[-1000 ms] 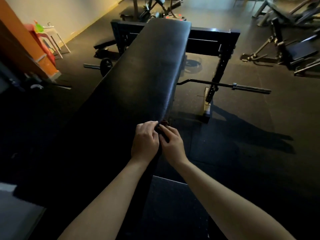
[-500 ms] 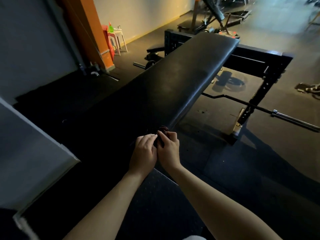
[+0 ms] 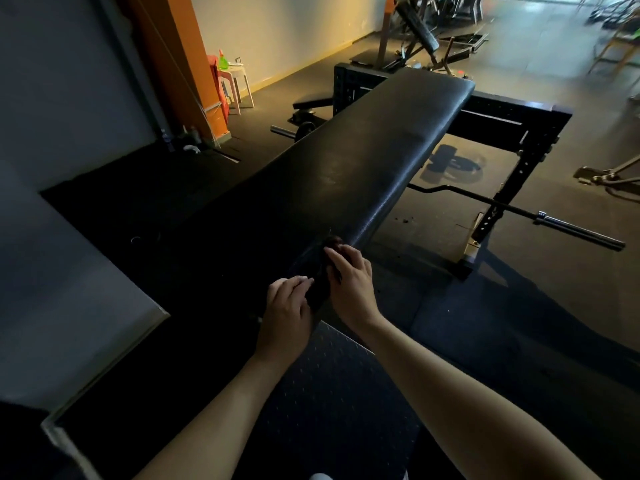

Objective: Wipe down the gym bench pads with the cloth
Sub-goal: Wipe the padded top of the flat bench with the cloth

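Two bare forearms reach in from the bottom, over a studded dark floor plate (image 3: 329, 393). The left hand (image 3: 289, 308) lies knuckles up on the shadowed near stretch of the bench pad (image 3: 363, 161), its fingers (image 3: 298, 280) pressed together and curled down onto the cloth (image 3: 320, 291). The right hand (image 3: 349, 282) is just beside it and a little farther along. It grips the same cloth at the pad's right edge, with its fingers bent close together round the wad and the forefinger laid over the top.

The cloth is dark, brownish-black, and bunched into a narrow roll between the two hands. A rounded lump of it pokes out just past the right fingertips. It is so close in tone to the pad that its outline is hard to trace, but it seems to wrap over the right edge.

The pad itself is long, black and finely grained. It runs away to the upper right, and its rounded far end catches a dull sheen.

A black rack frame (image 3: 526, 140) stands at the pad's far end, and a low barbell (image 3: 581, 230) stretches out to the right. Off to the left, an orange pillar (image 3: 173, 64) rises beside a white stool (image 3: 240, 84) with a green bottle (image 3: 221, 60) on it. An inclined machine (image 3: 415, 26) stands farthest back.
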